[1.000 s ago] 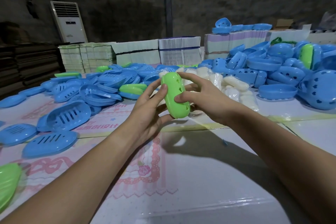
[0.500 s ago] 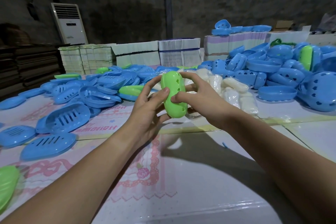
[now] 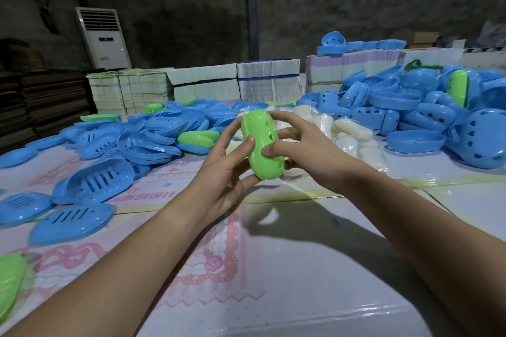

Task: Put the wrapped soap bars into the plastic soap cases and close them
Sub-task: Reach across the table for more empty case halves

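Head view: both hands on a closed green soap case, held up over the table.

The left hand [image 3: 219, 172] curls round the green soap case [image 3: 261, 145] from its near side, thumb pressing the top face; the right hand [image 3: 304, 150] grips it from the far side, thumb on the shell and fingers wrapped over the upper end. The case is tilted on end, both halves together, above the middle of the table [image 3: 301, 268]. Just behind it, toward the far edge, lie the wrapped soap bars [image 3: 347, 131]. Blue case halves [image 3: 93, 180] are heaped along the left edge, more blue cases [image 3: 427, 115] are piled at the far right corner, and paper stacks [image 3: 202, 85] line the far edge.
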